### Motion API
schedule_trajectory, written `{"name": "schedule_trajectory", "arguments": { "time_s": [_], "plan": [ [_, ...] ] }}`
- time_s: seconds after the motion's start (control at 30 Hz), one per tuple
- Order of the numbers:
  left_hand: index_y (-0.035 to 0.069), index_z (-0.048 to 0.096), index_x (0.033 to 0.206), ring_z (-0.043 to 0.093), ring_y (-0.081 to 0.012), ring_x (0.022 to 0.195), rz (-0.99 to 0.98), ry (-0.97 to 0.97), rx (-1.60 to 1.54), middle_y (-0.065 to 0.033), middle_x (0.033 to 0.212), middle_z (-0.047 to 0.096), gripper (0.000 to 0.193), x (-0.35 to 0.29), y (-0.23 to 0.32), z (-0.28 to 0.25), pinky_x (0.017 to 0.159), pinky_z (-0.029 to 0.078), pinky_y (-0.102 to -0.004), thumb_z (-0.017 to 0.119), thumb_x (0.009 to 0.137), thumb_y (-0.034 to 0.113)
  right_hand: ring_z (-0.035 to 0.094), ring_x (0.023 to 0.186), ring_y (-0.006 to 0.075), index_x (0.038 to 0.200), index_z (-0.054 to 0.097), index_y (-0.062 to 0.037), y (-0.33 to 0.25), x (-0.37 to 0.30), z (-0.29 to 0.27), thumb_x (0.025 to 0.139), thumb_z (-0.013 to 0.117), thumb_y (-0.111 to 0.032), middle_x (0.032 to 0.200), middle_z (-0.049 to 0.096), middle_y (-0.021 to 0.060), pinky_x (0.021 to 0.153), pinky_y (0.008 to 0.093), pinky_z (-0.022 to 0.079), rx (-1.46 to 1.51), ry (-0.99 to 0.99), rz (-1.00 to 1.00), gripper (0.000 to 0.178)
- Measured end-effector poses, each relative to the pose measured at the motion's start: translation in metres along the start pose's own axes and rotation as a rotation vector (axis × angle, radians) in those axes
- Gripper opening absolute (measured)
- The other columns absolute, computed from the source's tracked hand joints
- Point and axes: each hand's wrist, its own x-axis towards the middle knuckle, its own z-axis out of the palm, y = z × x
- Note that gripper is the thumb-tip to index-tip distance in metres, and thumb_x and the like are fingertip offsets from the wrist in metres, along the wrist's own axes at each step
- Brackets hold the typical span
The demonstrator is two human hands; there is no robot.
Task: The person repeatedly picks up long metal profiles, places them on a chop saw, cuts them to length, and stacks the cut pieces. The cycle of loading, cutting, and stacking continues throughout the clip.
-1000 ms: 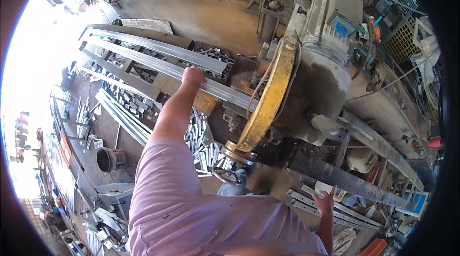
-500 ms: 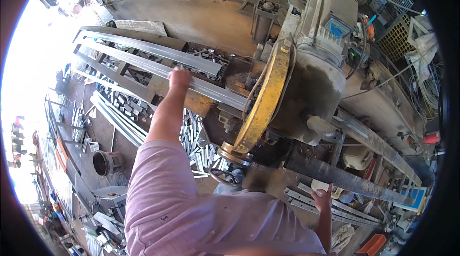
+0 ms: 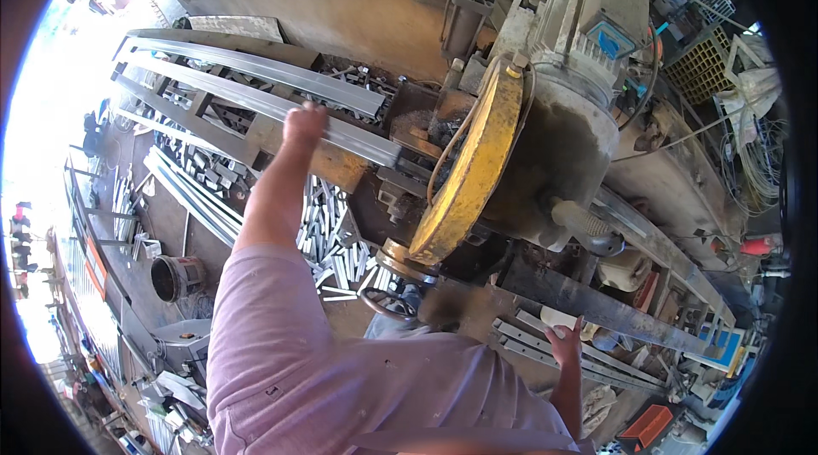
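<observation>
My left hand (image 3: pixel 305 124) is closed on a long silvery metal bar (image 3: pixel 230 95), which lies along the bed of a cut-off saw. The bar's near end stops short of the saw's yellow blade guard (image 3: pixel 473 169). A second metal bar (image 3: pixel 281 73) lies parallel behind it. My right hand (image 3: pixel 564 342) is off to the right, raised with thumb and finger apart and nothing seen in it. It is nearest to the dark steel beam (image 3: pixel 613 310) of the machine. The guard hides the blade.
A large grey motor (image 3: pixel 588 20) tops the saw, with a handle (image 3: pixel 584 221) jutting from its side. Short metal offcuts (image 3: pixel 332 242) litter the floor below, beside long pale strips (image 3: pixel 192 199). A bucket (image 3: pixel 177 278) stands at the left, and an orange bin (image 3: pixel 646 427) at the lower right.
The held bar has slid left, so its end has drawn back from the yellow guard. My left hand has moved slightly left with it. The whole view has shifted a little.
</observation>
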Motion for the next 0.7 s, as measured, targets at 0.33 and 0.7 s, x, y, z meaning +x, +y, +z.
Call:
{"name": "schedule_trajectory", "arguments": {
  "time_s": [0.33, 0.7],
  "plan": [
    [0.020, 0.032, 0.165, 0.037, -0.0311, 0.155, -0.447, 0.105, -0.411, -0.0086, 0.172, 0.032, 0.089, -0.060, -0.049, 0.031, 0.122, 0.043, -0.0417, 0.074, 0.087, 0.011, 0.057, 0.141, 0.0400, 0.117, 0.081, -0.0073, -0.009, -0.002, 0.000, 0.083, 0.083, -0.057, 0.177, 0.013, 0.0248, 0.113, 0.0445, 0.049, -0.067, -0.017, 0.019, 0.061],
    [0.016, 0.072, 0.129, 0.070, -0.0300, 0.119, -0.115, -1.162, -0.143, -0.0111, 0.128, 0.074, 0.041, -0.468, -0.042, 0.270, 0.098, 0.058, -0.0394, 0.067, 0.089, 0.019, 0.037, 0.153, 0.0485, 0.109, 0.079, -0.0030, -0.014, 0.009, -0.004, 0.087, 0.080, -0.060, 0.168, 0.025, 0.0379, 0.121, 0.0485, 0.039, -0.084, 0.072, -0.193, 0.061]
  ]
}}
